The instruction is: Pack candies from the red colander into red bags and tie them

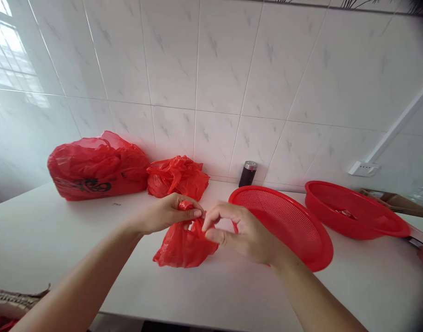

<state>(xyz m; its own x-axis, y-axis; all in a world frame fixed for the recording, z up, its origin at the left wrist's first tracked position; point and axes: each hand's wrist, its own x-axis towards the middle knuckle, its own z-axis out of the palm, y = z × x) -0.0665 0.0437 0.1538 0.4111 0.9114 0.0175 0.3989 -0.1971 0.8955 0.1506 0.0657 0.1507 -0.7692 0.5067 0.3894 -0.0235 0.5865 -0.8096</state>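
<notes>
A small red plastic bag (183, 246) sits on the white counter (59, 230) in front of me. My left hand (168, 214) is closed around the bag's gathered top. My right hand (239, 233) pinches the same knot from the right, with thumb and fingertips pressed together on the plastic. The bag's contents are hidden.
A large full red bag (97, 166) and a smaller red bag (178, 177) rest against the tiled wall. A red mesh colander (290, 221) lies just right of my hands, a red basin (356, 210) beyond it. A dark small jar (247, 173) stands by the wall.
</notes>
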